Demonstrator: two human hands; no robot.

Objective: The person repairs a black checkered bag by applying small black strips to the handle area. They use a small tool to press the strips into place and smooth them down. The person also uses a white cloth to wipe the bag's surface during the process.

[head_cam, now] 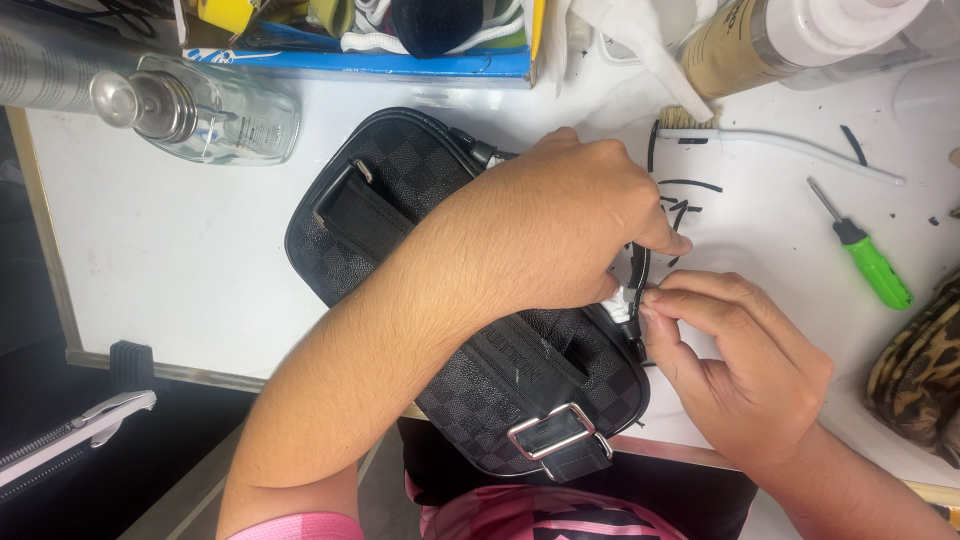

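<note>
My left hand (pixel 560 225) presses on the black checkered bag (pixel 420 200) lying at the counter's (pixel 150 260) near edge, fingers pinching a small black-and-white piece (pixel 630 295). My right hand (pixel 740 370) pinches that same piece. A green screwdriver (pixel 870 262) lies near the right edge.

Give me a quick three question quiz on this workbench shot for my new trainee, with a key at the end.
1. True or false: the black checkered leather bag lies on the white tabletop.
2. Which tool lies to the right of both hands? A) green-handled screwdriver B) hammer C) scissors
3. Fill in: the left hand and right hand both pinch a small black and ____ piece at the bag's edge.

Key
1. True.
2. A.
3. White. What the piece is cannot be told.
</note>
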